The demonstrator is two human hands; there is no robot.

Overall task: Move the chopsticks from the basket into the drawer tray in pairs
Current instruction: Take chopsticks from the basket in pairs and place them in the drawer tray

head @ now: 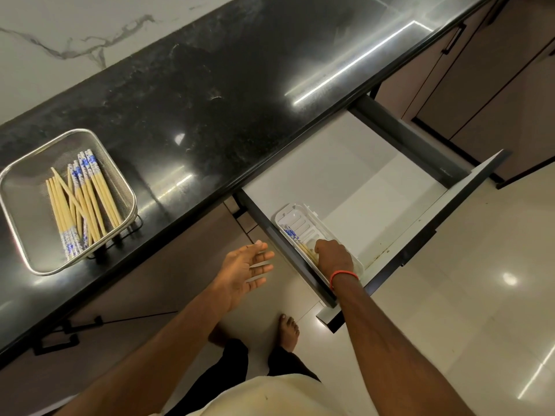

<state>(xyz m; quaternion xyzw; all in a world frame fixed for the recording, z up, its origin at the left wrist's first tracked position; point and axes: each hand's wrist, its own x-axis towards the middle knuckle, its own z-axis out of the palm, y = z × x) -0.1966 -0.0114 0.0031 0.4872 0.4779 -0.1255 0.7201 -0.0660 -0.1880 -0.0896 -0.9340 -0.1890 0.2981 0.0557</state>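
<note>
Black polished stone forms the countertop (210,94), on which a steel mesh basket (18,187) is set at about nine o'clock in the view. Bamboo chopsticks (84,202) with blue-and-white patterned ends are heaped loosely inside the basket, some crossing one another, patterned ends pointing both ways.

Below the counter edge, toward four o'clock from the basket and well apart from it, a drawer (375,175) is pulled open. A white plastic tray (300,223) is seen in the drawer's near left corner, just beside the dark side wall. A pair of chopsticks (292,235) lies along the tray's left side, patterned ends toward eleven o'clock.

The right hand (333,256) is lowered into the tray, its fingers curled down over the plain ends of that pair; whether the sticks are gripped or merely touched cannot be told. A red band (344,276) is worn on that wrist.

The left hand (243,271) is held in the air in front of the cabinet, between basket and drawer, palm turned up, fingers spread wide and holding nothing.
</note>
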